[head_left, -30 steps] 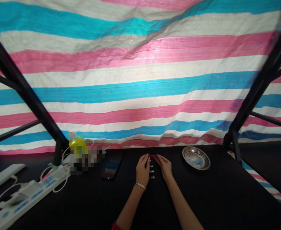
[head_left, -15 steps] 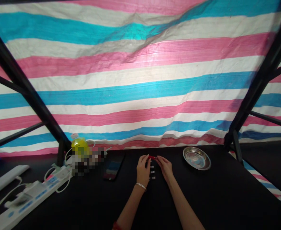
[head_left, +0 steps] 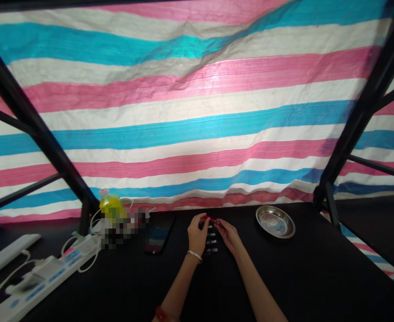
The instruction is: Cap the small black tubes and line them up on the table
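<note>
A small red object (head_left: 211, 219) spans the gap between my two hands above the black table. My left hand (head_left: 197, 232) pinches its left end, and a silver bracelet circles that wrist. The fingertips of my right hand (head_left: 227, 234) are closed on the right end. Just below and between the hands, several small dark pieces with white markings (head_left: 212, 242) lie in a column on the table; the upper ones are partly covered by my left hand.
A round metal dish (head_left: 276, 222) lies to the right. On the left are a dark phone (head_left: 158, 237), a yellow bottle (head_left: 113, 208), a blurred patch, and a white power strip (head_left: 45, 281) with cables. Behind hangs a striped sheet (head_left: 197, 129).
Both hands have shifted slightly left with the red object, which now tilts down to the right. More of the small pieces' column shows.
</note>
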`<action>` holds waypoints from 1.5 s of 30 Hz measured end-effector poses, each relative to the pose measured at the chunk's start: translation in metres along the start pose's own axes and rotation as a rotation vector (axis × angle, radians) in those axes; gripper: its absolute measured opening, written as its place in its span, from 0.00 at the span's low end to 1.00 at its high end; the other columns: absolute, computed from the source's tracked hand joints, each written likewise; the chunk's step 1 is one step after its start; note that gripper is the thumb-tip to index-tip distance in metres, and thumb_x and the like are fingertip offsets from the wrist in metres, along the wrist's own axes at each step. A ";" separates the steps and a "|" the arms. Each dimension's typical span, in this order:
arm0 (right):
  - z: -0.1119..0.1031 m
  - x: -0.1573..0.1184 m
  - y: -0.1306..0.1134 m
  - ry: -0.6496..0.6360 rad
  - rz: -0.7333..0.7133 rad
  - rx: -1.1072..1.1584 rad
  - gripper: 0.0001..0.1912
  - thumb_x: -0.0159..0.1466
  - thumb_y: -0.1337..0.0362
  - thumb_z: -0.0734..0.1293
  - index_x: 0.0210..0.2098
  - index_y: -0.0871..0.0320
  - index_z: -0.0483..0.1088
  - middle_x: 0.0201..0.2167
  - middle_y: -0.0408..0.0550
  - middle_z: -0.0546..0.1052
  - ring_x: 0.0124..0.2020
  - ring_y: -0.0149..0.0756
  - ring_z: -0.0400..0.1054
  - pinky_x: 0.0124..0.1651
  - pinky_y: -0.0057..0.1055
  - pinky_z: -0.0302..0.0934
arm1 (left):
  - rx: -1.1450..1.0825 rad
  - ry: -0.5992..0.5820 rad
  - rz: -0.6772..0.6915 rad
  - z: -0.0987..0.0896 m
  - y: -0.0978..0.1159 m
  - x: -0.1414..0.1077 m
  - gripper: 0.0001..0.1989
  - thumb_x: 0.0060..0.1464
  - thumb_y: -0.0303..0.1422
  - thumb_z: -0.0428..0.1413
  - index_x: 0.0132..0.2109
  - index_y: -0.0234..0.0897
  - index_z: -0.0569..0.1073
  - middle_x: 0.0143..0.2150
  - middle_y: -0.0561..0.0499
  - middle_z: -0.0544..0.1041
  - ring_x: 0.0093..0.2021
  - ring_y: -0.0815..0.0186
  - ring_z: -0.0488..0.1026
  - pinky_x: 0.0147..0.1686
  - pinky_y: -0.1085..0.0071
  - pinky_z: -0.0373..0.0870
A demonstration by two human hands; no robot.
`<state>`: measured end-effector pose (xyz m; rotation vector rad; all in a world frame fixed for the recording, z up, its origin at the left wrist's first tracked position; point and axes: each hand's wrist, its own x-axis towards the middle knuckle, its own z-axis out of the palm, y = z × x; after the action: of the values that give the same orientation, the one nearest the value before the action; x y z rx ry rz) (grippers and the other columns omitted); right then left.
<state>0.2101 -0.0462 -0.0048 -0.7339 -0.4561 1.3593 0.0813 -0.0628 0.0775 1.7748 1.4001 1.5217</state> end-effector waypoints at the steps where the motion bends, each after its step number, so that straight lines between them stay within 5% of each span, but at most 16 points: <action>1: 0.000 0.000 0.000 -0.001 0.019 0.004 0.12 0.45 0.62 0.75 0.27 0.63 0.76 0.30 0.51 0.79 0.35 0.41 0.74 0.40 0.35 0.71 | -0.004 0.000 -0.002 -0.001 0.001 0.001 0.08 0.51 0.33 0.54 0.39 0.37 0.73 0.36 0.48 0.76 0.34 0.64 0.75 0.40 0.64 0.73; 14: 0.003 -0.003 -0.003 -0.036 0.126 0.033 0.08 0.48 0.67 0.73 0.29 0.63 0.77 0.31 0.50 0.79 0.33 0.36 0.74 0.38 0.29 0.69 | 0.061 -0.099 0.130 -0.007 0.014 0.002 0.09 0.53 0.32 0.51 0.41 0.39 0.73 0.39 0.48 0.76 0.40 0.63 0.74 0.45 0.64 0.71; 22: 0.000 0.001 -0.001 -0.012 0.129 0.068 0.07 0.50 0.67 0.72 0.29 0.63 0.77 0.31 0.50 0.79 0.33 0.35 0.74 0.40 0.28 0.69 | 0.014 -0.061 0.141 -0.009 0.011 0.006 0.11 0.52 0.31 0.51 0.41 0.37 0.74 0.40 0.47 0.76 0.40 0.63 0.74 0.44 0.65 0.71; 36: -0.007 0.007 0.000 -0.008 0.071 0.046 0.12 0.43 0.73 0.70 0.29 0.63 0.77 0.28 0.49 0.79 0.33 0.35 0.73 0.46 0.30 0.67 | -0.101 0.084 -0.305 -0.009 -0.053 0.029 0.10 0.46 0.31 0.56 0.38 0.31 0.75 0.35 0.44 0.79 0.35 0.61 0.77 0.40 0.64 0.74; 45: -0.006 0.011 0.006 0.055 -0.030 0.024 0.15 0.39 0.65 0.77 0.28 0.62 0.77 0.29 0.50 0.79 0.34 0.40 0.74 0.48 0.35 0.67 | -0.011 0.060 -0.360 -0.001 -0.083 0.036 0.06 0.43 0.28 0.59 0.32 0.32 0.76 0.30 0.45 0.80 0.33 0.60 0.77 0.38 0.65 0.73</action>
<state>0.2118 -0.0364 -0.0149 -0.7403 -0.4049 1.3115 0.0425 0.0023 0.0273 1.3856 1.6314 1.3928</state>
